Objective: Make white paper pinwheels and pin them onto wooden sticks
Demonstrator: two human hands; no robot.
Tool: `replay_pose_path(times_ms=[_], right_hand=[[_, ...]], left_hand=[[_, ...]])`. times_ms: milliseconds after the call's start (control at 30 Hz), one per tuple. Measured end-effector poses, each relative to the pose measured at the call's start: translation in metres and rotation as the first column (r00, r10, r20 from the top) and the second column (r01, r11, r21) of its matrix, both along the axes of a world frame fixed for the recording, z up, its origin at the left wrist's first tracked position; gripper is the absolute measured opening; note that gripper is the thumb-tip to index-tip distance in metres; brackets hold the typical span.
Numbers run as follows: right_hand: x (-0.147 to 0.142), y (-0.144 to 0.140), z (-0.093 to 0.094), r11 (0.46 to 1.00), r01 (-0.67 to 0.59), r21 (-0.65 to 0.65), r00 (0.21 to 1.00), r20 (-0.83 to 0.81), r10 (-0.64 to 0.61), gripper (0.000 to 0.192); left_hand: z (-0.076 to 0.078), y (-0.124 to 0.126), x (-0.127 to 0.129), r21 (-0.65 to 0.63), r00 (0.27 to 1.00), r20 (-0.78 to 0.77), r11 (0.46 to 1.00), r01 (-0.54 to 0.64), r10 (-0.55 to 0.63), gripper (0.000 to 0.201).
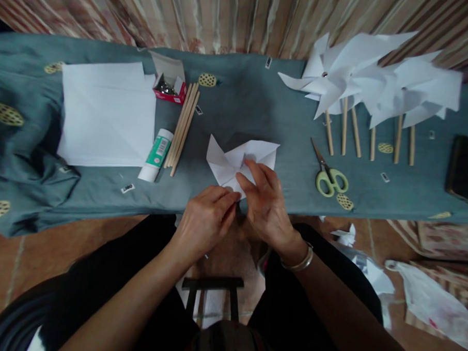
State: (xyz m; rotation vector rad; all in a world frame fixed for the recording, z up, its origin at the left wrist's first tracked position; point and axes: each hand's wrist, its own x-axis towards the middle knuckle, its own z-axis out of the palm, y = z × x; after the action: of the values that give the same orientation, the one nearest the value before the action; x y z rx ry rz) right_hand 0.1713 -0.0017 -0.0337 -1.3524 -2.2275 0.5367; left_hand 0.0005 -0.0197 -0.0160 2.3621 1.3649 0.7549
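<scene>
A white paper pinwheel [223, 163], its corners folded in toward the middle, lies at the front of the cloth-covered table between my hands. My left hand [211, 216] pinches its near edge, thumb and fingers pressed together. From the right, my right hand [267, 203] reaches over the paper. Its index and middle fingers are stretched out, touching the folds near the centre, and its fingers are apart. What lies beneath the right fingertips is hidden.
On the left are white paper sheets [108, 115], a glue stick [156, 155], wooden sticks [185, 129] and a red box of metal pins [169, 87]. To the right lie scissors [327, 174], several finished pinwheels [347, 66] and a dark phone [465, 169]. Paper scraps [369, 269] litter the floor.
</scene>
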Motion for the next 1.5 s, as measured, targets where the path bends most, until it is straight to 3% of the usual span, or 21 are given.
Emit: replay_pose_path(times_ms=[500, 767, 933, 1033, 1200, 1500], right_hand=[[-0.003, -0.008, -0.009, 1.0, 0.002, 0.004, 0.995, 0.098, -0.003, 0.061], [-0.004, -0.009, 0.001, 1.0, 0.026, 0.015, 0.992, 0.122, -0.028, 0.052], [0.017, 0.011, 0.006, 0.989, 0.089, 0.117, 0.995, 0.024, -0.093, 0.056], [0.028, 0.035, 0.005, 0.981, 0.168, 0.099, 0.985, 0.032, -0.172, 0.053], [0.034, 0.063, 0.006, 0.988, 0.125, 0.095, 0.991, 0.032, -0.128, 0.047], [0.052, 0.052, 0.021, 0.954, 0.299, -0.014, 0.954, -0.026, -0.299, 0.029]], left_hand=[[0.0, -0.002, 0.001, -0.012, 0.997, -0.077, 1.0, -0.012, 0.011, 0.019], [-0.002, -0.001, 0.001, -0.008, 0.997, -0.072, 1.0, -0.009, 0.009, 0.017], [-0.003, 0.0, 0.0, 0.023, 0.996, -0.085, 0.999, -0.024, 0.026, 0.016], [-0.003, 0.0, 0.0, 0.036, 0.995, -0.096, 0.999, -0.02, 0.024, 0.017], [-0.001, 0.002, -0.001, 0.051, 0.996, -0.094, 0.999, 0.005, 0.0, 0.018], [0.001, 0.014, -0.018, 0.098, 0.99, -0.136, 0.995, -0.014, 0.028, 0.02]])
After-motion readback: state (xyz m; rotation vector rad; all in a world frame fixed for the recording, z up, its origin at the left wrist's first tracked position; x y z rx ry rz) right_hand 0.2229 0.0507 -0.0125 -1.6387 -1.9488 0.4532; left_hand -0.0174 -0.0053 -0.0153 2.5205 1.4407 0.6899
